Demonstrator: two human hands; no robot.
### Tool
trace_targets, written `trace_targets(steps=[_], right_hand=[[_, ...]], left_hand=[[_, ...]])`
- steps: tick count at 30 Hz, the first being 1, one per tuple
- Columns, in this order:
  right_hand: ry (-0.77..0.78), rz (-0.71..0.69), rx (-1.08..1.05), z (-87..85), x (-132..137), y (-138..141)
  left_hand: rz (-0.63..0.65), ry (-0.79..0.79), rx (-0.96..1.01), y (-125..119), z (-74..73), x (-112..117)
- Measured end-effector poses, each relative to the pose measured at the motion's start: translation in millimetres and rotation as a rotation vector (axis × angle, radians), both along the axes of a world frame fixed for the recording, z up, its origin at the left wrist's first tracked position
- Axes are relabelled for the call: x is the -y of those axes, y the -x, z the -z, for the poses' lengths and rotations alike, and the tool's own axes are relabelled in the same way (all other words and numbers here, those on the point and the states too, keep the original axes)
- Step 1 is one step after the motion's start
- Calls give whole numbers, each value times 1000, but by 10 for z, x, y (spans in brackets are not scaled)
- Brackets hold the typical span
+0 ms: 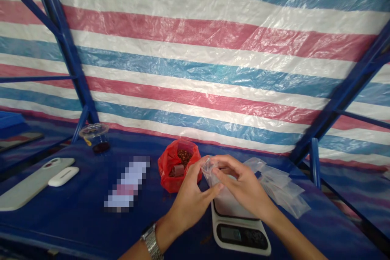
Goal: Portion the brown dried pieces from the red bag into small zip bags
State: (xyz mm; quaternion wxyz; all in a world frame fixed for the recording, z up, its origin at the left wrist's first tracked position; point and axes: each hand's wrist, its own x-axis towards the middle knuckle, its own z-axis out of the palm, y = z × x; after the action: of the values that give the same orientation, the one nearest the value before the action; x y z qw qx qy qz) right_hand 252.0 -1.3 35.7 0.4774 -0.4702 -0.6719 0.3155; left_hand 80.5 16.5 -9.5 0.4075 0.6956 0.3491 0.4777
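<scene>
My left hand (189, 199) and my right hand (240, 183) hold a small clear plastic bag (210, 172) between them by its upper edge, above a white digital kitchen scale (240, 235). The bag's lower part hangs near the scale's platform, and my right hand hides part of it. Just beyond my left hand stands an open red plastic bag (178, 166) holding dark brown dried pieces (184, 157). A pile of flat clear plastic bags (282, 187) lies to the right of my right hand.
A blue table surface (76, 219) carries a white phone in a case (33, 183), a white oblong case (63, 176), a pixelated blurred item (126, 183), and a lidded clear jar (95, 138). Behind stands a striped tarpaulin wall (195, 69) on blue metal framing (65, 48).
</scene>
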Motion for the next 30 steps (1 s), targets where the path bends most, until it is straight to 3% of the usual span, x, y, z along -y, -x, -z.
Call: trace_targets(steps=[4,8,10,14,17,19,22,25,27,30], right_hand=[[93,-35,-146,55,149,70],[83,-62,-61,36,200,4],[37,-48,11,2,171,29],[-140,-37,239,-63,-68,291],[-246,-169,583,-57,-344,565],[-256,-209,857,-22,-494,695],[-212,-154,1122,45,-585,758],[-193,-93,1176,103,-553,710],[-187,-97,1177,133,-521,672],[-184,-95,1166,165,-511,670]], left_hand=[[135,-6,39,73,-113,32],[219,50,105,161,-220,50],[126,85,130,229,-242,22],[-339,90,136,451,-281,-131],[-666,68,-167,594,-268,-275],[-779,14,-443,635,-206,-354],[-803,-40,-690,658,-68,-437],[-710,-36,-812,711,20,-492],[-673,-20,-833,761,25,-516],[-694,18,-711,813,-14,-531]])
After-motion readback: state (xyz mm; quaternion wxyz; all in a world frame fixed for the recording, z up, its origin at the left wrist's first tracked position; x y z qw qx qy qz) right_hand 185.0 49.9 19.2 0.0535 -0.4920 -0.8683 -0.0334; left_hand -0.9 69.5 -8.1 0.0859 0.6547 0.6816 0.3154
